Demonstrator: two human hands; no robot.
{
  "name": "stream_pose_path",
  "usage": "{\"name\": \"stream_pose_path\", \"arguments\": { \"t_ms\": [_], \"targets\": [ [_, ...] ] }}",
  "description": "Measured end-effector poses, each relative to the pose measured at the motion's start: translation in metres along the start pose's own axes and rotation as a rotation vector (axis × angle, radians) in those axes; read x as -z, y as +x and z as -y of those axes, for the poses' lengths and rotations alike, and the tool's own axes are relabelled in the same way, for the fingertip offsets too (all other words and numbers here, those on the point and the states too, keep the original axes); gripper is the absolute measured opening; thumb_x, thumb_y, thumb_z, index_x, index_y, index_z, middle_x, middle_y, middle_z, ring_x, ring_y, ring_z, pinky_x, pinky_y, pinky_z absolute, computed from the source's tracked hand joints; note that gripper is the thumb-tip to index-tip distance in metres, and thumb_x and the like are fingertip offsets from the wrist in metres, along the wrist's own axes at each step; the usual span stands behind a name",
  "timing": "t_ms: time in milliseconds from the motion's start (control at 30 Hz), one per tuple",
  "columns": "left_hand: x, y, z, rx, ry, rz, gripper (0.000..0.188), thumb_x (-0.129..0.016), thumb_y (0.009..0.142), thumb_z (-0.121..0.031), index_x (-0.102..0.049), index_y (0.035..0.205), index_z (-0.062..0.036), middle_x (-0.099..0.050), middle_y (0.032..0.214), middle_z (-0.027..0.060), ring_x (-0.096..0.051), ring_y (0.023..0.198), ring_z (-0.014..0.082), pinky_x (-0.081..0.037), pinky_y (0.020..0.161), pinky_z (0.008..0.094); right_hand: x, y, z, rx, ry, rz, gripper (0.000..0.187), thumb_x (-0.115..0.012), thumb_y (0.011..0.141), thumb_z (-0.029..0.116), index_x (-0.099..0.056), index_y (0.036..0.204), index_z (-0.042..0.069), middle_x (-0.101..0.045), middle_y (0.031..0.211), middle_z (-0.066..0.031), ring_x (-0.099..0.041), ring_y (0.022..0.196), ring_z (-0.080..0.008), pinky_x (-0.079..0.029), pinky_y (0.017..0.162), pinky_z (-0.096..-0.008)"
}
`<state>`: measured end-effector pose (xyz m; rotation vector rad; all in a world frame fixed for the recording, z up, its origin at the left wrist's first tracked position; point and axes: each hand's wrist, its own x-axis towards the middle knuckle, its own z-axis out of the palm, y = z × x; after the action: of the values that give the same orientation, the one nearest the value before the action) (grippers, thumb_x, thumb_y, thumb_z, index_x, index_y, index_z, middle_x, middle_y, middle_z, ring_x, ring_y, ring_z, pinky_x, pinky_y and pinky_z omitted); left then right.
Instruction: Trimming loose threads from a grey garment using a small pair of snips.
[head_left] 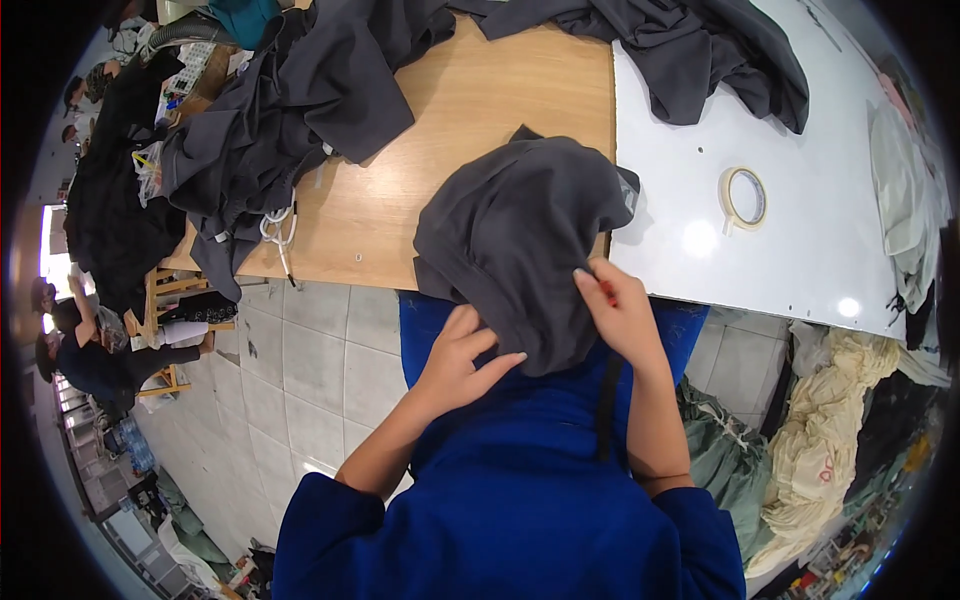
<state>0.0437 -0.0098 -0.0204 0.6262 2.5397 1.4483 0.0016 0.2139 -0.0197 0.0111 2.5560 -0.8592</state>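
Observation:
A bunched dark grey garment (520, 225) lies over the near edge of the wooden table, its lower end hanging toward my lap. My left hand (465, 360) is closed on that lower end, thumb stretched along the cloth and fingers partly behind it. At the garment's right side, my right hand (622, 308) pinches the edge of the fabric. Something small and red (608, 292) shows between the fingers of this hand; most of it is hidden, so its kind is unclear. A clear plastic piece (628, 190) sticks out from under the garment's right side.
More dark grey cloth (330, 85) is heaped at the far left, near a white cord (280, 230). On the white tabletop (690, 240) lies a roll of tape (743, 198). Another grey garment (690, 60) sits at the back. Cream fabric (825, 430) is piled at right; a person (95, 335) works far left.

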Motion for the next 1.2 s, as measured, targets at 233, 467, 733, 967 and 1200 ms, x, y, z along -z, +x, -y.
{"name": "stream_pose_path", "arguments": {
  "t_ms": [233, 467, 733, 967, 1200],
  "targets": [
    [0.019, 0.039, -0.039, 0.024, -1.424, -0.321, 0.042, -0.039, 0.097, -0.026, -0.038, 0.132, -0.0031, -0.052, 0.124, 0.0154, -0.052, 0.113, 0.0253, -0.043, 0.094, 0.0368, 0.061, -0.013, 0.016, 0.559, 1.245, -0.395, 0.057, -0.045, 0.094, 0.023, -0.025, 0.140, -0.003, -0.042, 0.136, -0.0221, -0.048, 0.120, -0.0261, -0.038, 0.089, -0.0312],
    [0.031, 0.069, -0.047, 0.257, -1.255, -0.260, 0.049, -0.029, 0.100, -0.026, -0.013, 0.143, -0.0096, -0.041, 0.135, 0.0172, -0.048, 0.119, 0.0271, -0.041, 0.098, 0.0427, 0.037, -0.028, -0.008, 0.392, 1.050, -0.441, 0.037, -0.047, 0.095, 0.019, -0.046, 0.125, -0.001, -0.052, 0.074, -0.0002, -0.047, 0.067, -0.0073, -0.036, 0.064, -0.0204],
    [0.024, 0.061, -0.047, 0.317, -1.351, -0.279, 0.038, -0.038, 0.097, -0.012, -0.035, 0.132, 0.0025, -0.050, 0.126, 0.0162, -0.054, 0.113, 0.0255, -0.045, 0.094, 0.0394, -0.002, -0.039, 0.020, 0.459, 1.265, -0.321, 0.038, -0.057, 0.089, 0.016, -0.038, 0.119, 0.002, -0.044, 0.071, 0.0000, -0.037, 0.057, -0.0053, -0.032, 0.052, -0.0178],
    [0.011, 0.055, -0.060, 0.231, -1.120, -0.351, 0.031, -0.052, 0.092, -0.004, -0.048, 0.121, 0.0050, -0.060, 0.112, 0.0096, -0.057, 0.099, 0.0108, -0.043, 0.089, 0.0237, 0.031, -0.040, 0.057, 0.628, 0.516, -0.686, 0.031, -0.071, 0.072, 0.000, -0.060, 0.102, -0.002, -0.064, 0.080, -0.0112, -0.061, 0.065, -0.0163, -0.047, 0.059, -0.0229],
    [0.009, 0.054, -0.068, 0.208, -1.009, -0.360, 0.029, -0.053, 0.090, -0.001, -0.051, 0.118, 0.0058, -0.061, 0.110, 0.0083, -0.056, 0.097, 0.0078, -0.042, 0.085, 0.0205, 0.035, -0.034, 0.057, 0.625, 0.339, -0.838, 0.026, -0.076, 0.064, 0.001, -0.067, 0.089, 0.000, -0.065, 0.077, -0.0114, -0.061, 0.064, -0.0205, -0.048, 0.056, -0.0260]
  ]
}}
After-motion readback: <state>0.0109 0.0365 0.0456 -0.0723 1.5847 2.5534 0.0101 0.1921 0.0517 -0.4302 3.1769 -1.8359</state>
